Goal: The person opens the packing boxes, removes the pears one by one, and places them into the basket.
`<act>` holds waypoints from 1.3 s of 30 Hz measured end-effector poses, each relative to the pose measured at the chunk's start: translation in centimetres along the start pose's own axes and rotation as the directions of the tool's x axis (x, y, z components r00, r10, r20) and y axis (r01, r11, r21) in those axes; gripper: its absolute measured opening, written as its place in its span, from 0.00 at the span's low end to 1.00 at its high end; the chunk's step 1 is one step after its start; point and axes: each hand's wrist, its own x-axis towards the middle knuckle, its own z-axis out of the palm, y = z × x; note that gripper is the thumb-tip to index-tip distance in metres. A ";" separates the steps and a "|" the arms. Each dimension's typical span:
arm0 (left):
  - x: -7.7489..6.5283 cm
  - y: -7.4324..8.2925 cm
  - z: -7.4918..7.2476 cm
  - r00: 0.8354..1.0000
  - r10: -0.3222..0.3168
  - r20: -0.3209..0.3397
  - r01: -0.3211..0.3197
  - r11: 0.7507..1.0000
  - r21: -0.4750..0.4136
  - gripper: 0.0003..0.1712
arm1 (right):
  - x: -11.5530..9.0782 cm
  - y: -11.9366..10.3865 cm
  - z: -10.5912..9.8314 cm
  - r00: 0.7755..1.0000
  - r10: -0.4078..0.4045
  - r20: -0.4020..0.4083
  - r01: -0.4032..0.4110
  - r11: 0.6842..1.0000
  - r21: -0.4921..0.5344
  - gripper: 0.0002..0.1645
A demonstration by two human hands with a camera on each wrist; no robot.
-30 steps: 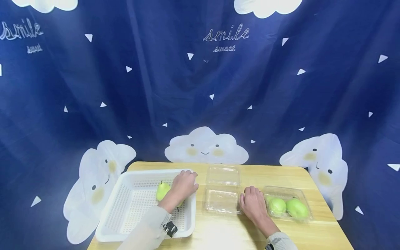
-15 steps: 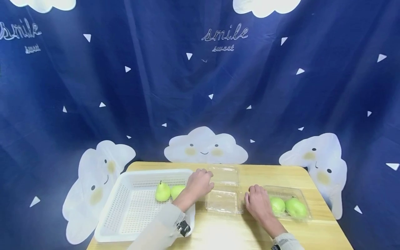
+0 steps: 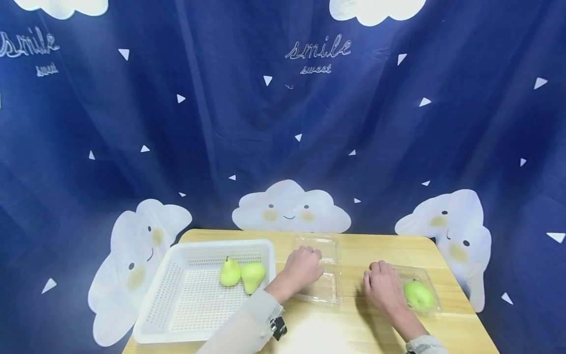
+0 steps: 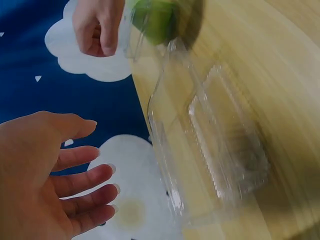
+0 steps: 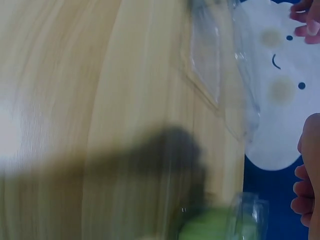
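Clear box (image 3: 329, 291) lies unfolded on the table (image 3: 457, 337), its two halves one behind the other, with the left hand (image 3: 304, 268) over it in the head view. Nearest the camera come two pale sleeves (image 3: 247, 324). The left hand has its fingers relaxed and slightly spread, the thumb away from them, and holds nothing; in the left wrist view its fingertips are apart from the plastic. The right hand (image 3: 384, 285), fingers loosely curled around nothing that shows, is just beside a second box (image 3: 410, 272); whether it touches that box is unclear. One green fruit (image 3: 419, 296) shows in the second box. On the left stands a white basket (image 3: 172, 336), two pears (image 3: 230, 272) side by side in it near the right wall. Beyond the table hangs a dark blue curtain (image 3: 247, 123) with white triangles, the word "smile" and smiling clouds (image 3: 292, 209), one just behind the table's far edge.
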 end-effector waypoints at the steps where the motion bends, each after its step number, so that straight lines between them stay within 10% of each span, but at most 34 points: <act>1: 0.1 0.3 0.2 1.000 0.009 0.001 -0.009 1.000 0.002 0.12 | -0.1 0.3 -0.2 1.000 -0.002 -0.012 0.002 1.000 -0.003 0.09; 39: 2.7 8.0 5.8 0.988 0.138 -0.063 -0.142 0.988 -0.061 0.17 | -4.4 10.0 -4.1 0.980 0.178 -0.091 -0.181 0.983 -0.029 0.17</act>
